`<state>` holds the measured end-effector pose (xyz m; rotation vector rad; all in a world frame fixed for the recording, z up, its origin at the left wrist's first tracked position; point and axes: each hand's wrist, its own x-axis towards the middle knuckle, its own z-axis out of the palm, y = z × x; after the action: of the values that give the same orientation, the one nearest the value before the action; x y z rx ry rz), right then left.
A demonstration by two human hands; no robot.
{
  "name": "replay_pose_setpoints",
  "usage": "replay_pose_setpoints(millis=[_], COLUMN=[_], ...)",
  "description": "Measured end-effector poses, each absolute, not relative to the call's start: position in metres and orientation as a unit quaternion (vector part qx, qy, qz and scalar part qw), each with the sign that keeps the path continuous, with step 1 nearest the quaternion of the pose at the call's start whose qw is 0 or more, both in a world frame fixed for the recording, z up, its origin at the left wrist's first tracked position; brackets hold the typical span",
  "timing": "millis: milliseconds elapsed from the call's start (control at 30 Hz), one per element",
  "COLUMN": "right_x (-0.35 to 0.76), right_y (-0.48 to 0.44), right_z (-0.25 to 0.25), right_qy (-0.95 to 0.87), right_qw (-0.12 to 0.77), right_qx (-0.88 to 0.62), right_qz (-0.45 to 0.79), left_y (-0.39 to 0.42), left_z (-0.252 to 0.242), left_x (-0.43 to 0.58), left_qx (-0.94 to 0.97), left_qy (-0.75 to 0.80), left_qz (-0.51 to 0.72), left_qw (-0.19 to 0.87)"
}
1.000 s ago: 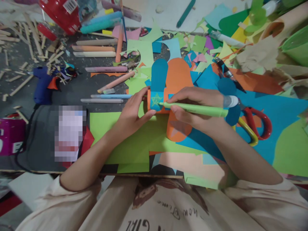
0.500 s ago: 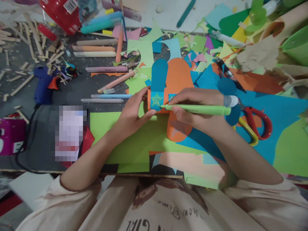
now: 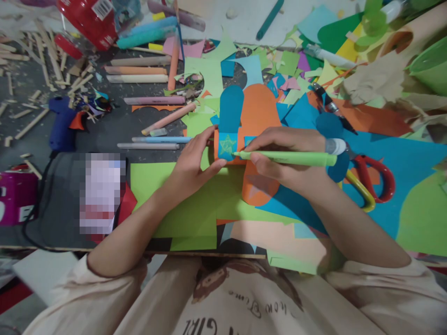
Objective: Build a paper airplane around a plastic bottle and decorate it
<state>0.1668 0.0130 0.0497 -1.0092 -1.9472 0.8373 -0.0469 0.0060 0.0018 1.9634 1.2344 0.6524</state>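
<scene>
A light green marker [image 3: 296, 158] lies in my right hand [image 3: 286, 151], pinched near its tip, which meets a blue paper piece just below a green star [image 3: 228, 144]. That blue piece wraps over an orange paper shape [image 3: 260, 109] with rounded ends, and a blue rounded strip [image 3: 231, 107] rises above it. My left hand [image 3: 195, 160] rests at the left edge of the orange shape, thumb and fingers apart, pressing on it. Under the shape is a green sheet [image 3: 188, 200]. The part of the orange shape beneath my right hand is hidden.
Red and yellow scissors [image 3: 375, 179] lie on blue paper at the right. Several markers [image 3: 138, 78] lie at the upper left, near a blue glue gun [image 3: 63, 123] with a black cord. Paper scraps [image 3: 286, 60] cover the back, and a pink box [image 3: 17, 197] stands far left.
The green marker's back end has shifted very slightly to the right. The green lines of the star look a little fuller. My left hand has not visibly moved.
</scene>
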Motion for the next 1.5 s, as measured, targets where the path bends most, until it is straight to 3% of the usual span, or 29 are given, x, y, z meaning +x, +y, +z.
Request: replay_pose_setpoints(millis=[1500], right_x=[0.1653], right_y=[0.0133], right_z=[0.0488], right_qy=[-0.758], right_qw=[0.399], right_qx=[-0.409], right_qz=[0.315], left_y=[0.0067], left_z=[-0.0001], left_x=[-0.0479], left_qx=[0.771], left_qy=[0.469], left_qz=[0.256], left_qw=[0.346])
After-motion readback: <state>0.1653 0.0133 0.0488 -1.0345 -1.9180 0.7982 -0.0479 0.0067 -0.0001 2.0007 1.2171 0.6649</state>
